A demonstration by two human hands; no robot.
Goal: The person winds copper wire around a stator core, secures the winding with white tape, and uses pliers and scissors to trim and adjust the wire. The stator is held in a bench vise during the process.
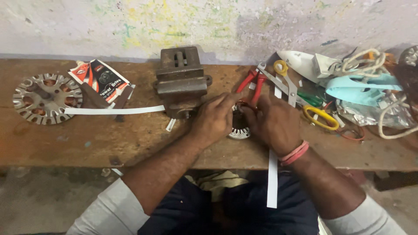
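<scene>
A round metal stator core point(239, 129) with slotted teeth lies on the wooden bench point(109, 139), mostly hidden by my hands. My left hand point(214, 118) grips its left side, fingers curled over the top. My right hand point(274, 123), with pink bands at the wrist, covers its right side, fingertips pressed at the core's top edge. A long white paper strip point(272, 178) runs from under my right hand down past the bench's front edge.
A rusty bench vise point(181, 80) stands just left of my hands. Red-handled pliers point(254, 83), yellow-handled scissors point(300, 102) and a cable pile point(370, 82) lie at the right. Another stator disc point(45, 98), a printed packet point(100, 79) and a white strip point(114, 110) lie at the left.
</scene>
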